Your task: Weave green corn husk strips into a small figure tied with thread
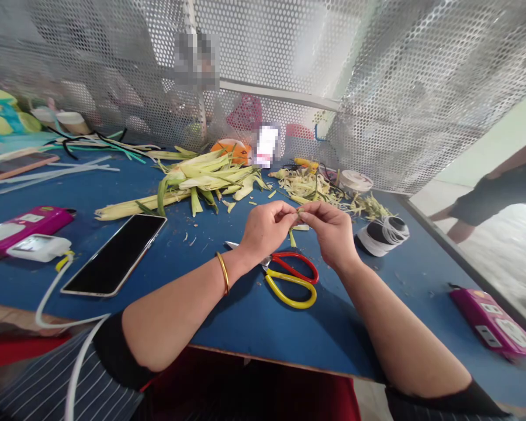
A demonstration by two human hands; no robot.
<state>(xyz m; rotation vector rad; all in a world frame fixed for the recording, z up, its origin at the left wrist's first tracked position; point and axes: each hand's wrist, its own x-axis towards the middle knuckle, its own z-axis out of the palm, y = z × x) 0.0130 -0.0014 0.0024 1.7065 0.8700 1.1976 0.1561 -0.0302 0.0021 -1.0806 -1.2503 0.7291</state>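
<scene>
My left hand [265, 229] and my right hand [333, 231] meet over the middle of the table, thumbs and fingertips pinched together. Between them is a small greenish bit that looks like a strip of corn husk [298, 213], mostly hidden by the fingers. Under my wrists lie scissors [293, 295] with one red and one yellow handle loop, their blades partly behind my left wrist. Beyond my hands is a heap of pale green corn husks [201, 175]. Shredded husk [307, 186] is piled farther right. A spool of grey-white string [382, 235] lies beside my right hand.
A phone [116, 254] lies left on the blue table [241, 333], near a purple power strip [30, 228] and a white cable [48, 298]. Another purple power strip [497, 321] is at right. A perforated metal screen [267, 52] stands behind. A person's arm [515, 155] shows far right.
</scene>
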